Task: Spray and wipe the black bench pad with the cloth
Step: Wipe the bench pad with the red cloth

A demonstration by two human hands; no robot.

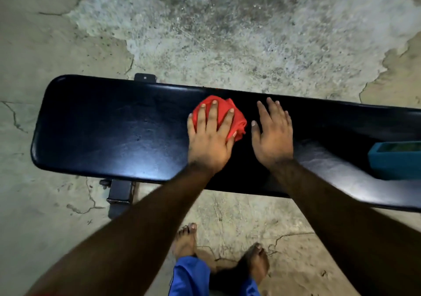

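The long black bench pad [102, 131] runs across the view from left to right, glossy with light patches on it. A bunched red cloth [238, 119] lies near its middle. My left hand [209, 136] presses flat on the cloth with fingers spread and straight. To its right, my right hand [273, 134] rests flat on the bare pad, fingers straight, holding nothing. No spray bottle shows clearly.
A teal box-like object [396, 161] stands on the pad at the right edge of view. Black metal frame parts [120, 193] stick out under the pad. The floor [227, 33] is cracked, worn concrete. My bare feet [185, 241] stand close before the bench.
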